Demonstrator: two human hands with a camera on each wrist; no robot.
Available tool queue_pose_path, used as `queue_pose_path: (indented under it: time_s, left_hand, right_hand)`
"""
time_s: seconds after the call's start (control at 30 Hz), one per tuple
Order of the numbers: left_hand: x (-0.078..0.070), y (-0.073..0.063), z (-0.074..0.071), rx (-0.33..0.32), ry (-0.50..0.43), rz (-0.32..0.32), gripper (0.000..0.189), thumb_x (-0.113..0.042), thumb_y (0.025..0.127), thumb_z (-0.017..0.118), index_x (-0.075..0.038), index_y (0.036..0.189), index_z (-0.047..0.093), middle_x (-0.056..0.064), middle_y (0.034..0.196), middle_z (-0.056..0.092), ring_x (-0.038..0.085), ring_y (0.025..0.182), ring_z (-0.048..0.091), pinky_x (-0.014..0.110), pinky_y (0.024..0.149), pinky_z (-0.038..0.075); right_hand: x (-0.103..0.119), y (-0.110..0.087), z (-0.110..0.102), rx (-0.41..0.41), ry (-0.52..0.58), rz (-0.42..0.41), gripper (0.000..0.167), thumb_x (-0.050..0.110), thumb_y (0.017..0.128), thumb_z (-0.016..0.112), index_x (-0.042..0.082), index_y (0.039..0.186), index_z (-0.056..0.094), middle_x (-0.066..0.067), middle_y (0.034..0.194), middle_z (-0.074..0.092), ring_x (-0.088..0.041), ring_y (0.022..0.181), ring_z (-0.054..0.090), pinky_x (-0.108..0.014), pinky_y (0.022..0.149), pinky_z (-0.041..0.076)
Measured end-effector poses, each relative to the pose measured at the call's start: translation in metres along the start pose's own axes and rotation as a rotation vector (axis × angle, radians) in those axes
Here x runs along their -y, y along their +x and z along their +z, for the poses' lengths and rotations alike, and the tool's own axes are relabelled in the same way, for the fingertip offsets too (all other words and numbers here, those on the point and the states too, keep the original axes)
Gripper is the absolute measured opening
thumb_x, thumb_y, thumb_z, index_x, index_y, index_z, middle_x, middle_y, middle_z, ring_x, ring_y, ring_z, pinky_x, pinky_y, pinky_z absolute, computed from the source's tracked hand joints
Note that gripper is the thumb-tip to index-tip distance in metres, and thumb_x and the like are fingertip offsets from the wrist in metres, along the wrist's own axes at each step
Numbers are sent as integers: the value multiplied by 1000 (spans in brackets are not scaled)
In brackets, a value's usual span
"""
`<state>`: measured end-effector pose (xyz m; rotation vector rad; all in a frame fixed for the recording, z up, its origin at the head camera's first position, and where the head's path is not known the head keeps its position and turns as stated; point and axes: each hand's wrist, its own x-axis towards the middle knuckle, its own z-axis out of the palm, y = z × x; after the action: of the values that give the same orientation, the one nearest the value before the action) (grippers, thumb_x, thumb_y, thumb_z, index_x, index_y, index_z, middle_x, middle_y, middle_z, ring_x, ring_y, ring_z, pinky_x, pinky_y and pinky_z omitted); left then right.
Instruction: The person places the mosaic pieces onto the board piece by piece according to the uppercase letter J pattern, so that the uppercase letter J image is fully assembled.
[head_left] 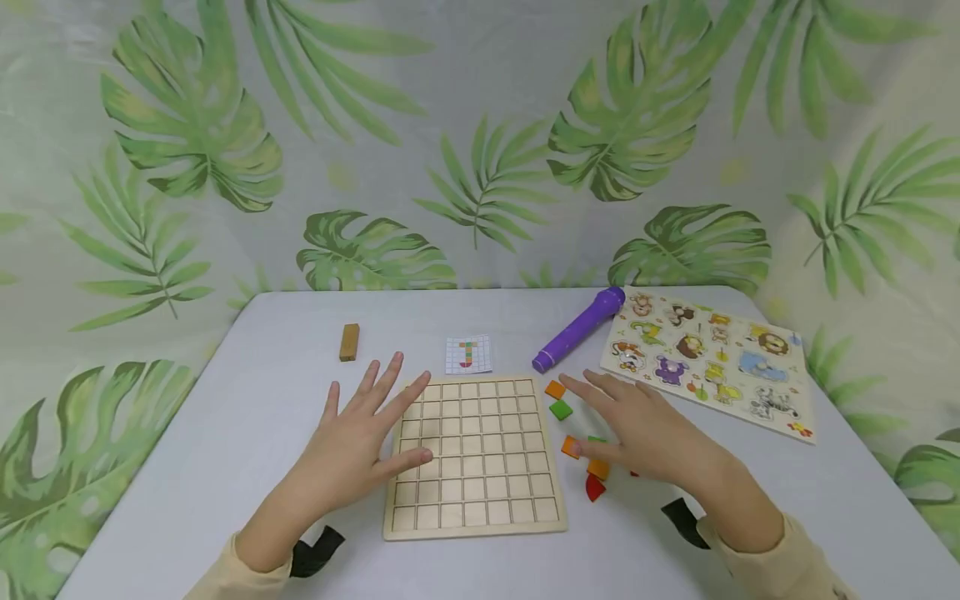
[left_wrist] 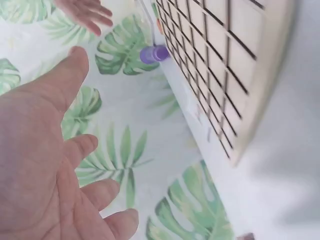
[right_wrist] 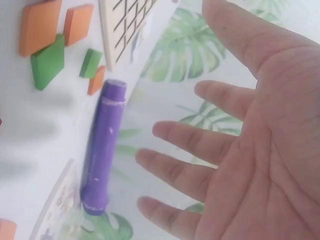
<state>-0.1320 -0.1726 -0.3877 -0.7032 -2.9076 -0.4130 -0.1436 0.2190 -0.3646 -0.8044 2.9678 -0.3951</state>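
Note:
A square wooden grid board (head_left: 480,454) lies mid-table with bare squares. My left hand (head_left: 356,446) hovers with fingers spread over its left side, holding nothing. To the right of the board, my right hand (head_left: 641,425) is held palm down with fingers apart, over a small group of coloured tiles. An orange tile (head_left: 555,389), a green tile (head_left: 561,409) and a red rounded piece (head_left: 595,487) show beside it; other tiles are partly hidden beneath it. Behind the board lies a small card (head_left: 468,355) printed with a coloured hook-shaped pattern on a grid.
A purple microphone-shaped stick (head_left: 577,330) lies behind the tiles. An animal puzzle board (head_left: 708,362) fills the back right. At the back left stands a small wooden block (head_left: 349,342). A leaf-patterned cloth hangs behind the white table (head_left: 247,400).

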Motion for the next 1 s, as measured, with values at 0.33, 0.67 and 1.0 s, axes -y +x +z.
queue_pose_path:
  time_s: [0.33,0.67,1.0]
  left_hand:
    - [33,-7,17,116,-186,-72,96,-59,93,78,-30,171,31,14,180,21,51,163,25,87,118,21]
    - [50,-9,28,273,-300,-109,111,-62,82,87,-23,170,34,19,179,22,53,163,21,88,118,14]
    - [51,-10,30,322,-355,-99,120,-61,74,92,-19,170,34,23,178,19,58,163,10,92,114,2]
  right_hand:
    - [-34,28,8,131,93,81,66,43,104,71,13,160,52,-20,157,58,-46,145,55,-66,115,47]
    - [-52,63,22,196,137,45,46,25,99,78,5,140,68,-14,122,78,-31,116,73,-52,103,59]
    - [-46,83,22,158,97,67,41,30,100,77,1,128,75,-7,96,81,-12,79,70,-32,74,59]
